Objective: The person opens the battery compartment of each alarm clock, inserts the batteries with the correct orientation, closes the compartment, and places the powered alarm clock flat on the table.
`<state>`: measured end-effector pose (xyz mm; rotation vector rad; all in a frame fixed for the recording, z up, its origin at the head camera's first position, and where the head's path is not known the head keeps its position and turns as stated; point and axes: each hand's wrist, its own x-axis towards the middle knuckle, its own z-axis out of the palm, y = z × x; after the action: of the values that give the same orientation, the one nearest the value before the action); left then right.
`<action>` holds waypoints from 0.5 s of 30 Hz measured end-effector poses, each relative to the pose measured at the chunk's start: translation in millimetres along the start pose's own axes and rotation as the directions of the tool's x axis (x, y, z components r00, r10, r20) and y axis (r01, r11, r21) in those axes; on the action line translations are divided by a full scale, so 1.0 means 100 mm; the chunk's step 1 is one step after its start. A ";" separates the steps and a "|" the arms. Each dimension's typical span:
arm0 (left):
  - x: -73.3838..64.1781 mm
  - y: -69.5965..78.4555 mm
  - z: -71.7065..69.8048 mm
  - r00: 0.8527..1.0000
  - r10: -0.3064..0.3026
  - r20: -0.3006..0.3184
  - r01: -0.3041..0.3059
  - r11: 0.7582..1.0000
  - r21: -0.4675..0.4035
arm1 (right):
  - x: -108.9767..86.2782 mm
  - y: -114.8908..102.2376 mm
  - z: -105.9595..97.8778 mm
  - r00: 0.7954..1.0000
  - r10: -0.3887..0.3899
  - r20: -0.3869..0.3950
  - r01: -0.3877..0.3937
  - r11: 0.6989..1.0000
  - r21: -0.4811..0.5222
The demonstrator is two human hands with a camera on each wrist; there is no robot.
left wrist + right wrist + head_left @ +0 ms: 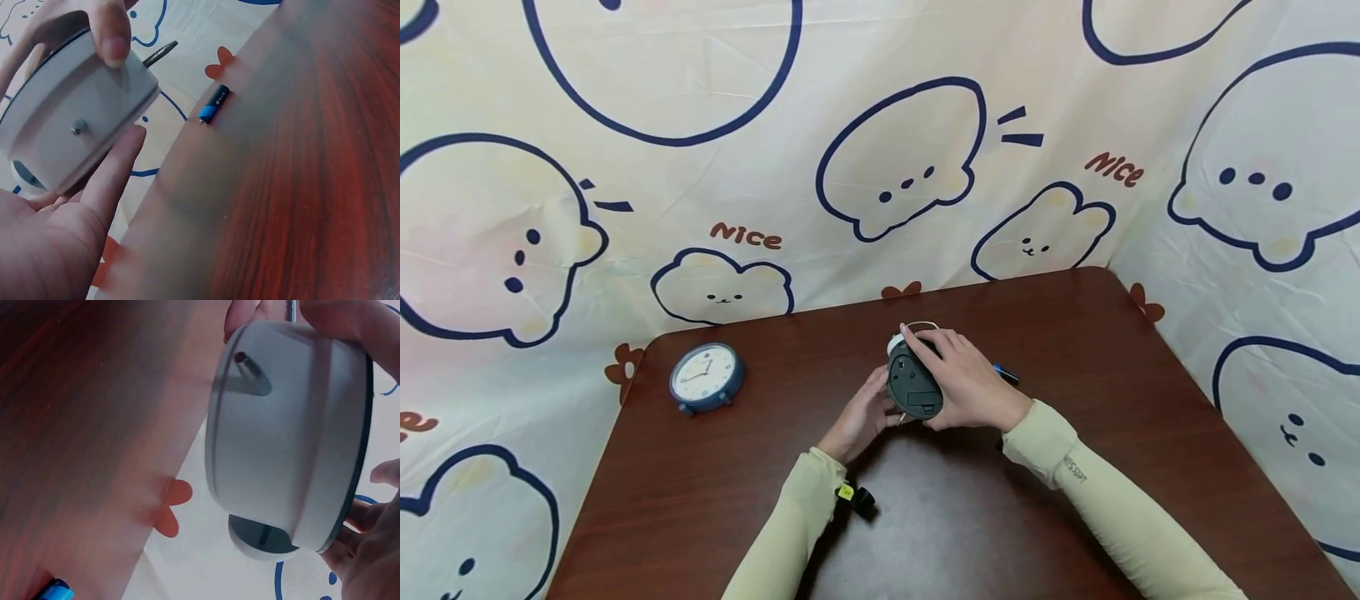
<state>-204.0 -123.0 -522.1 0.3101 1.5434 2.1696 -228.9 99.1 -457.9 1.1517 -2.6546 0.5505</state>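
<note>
clock, white-sided, in the grip of left hand and right hand, battery on brown table nearby

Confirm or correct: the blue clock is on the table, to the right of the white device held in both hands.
Wrong side: the head view shows the blue clock on the table, to the left of the white device. The left hand and right hand do hold it.
</note>
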 end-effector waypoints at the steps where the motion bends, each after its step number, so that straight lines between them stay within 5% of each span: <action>1: 0.00 0.00 -0.01 1.000 -0.007 0.016 0.007 1.000 -0.011 | -0.01 0.00 0.00 1.000 -0.002 -0.012 0.002 1.000 0.004; 8: 0.00 -0.03 -0.01 0.991 -0.001 0.133 0.020 0.990 -0.142 | 0.00 -0.02 -0.03 0.996 -0.021 -0.092 0.026 0.998 0.054; 15: -0.06 -0.03 0.03 0.969 0.041 0.242 0.042 0.943 -0.329 | 0.02 -0.06 -0.01 0.996 -0.002 -0.092 0.019 0.984 0.180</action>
<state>-196.5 -122.5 -522.8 0.4463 1.0223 2.2452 -225.2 94.3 -455.1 1.1566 -2.5628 0.8361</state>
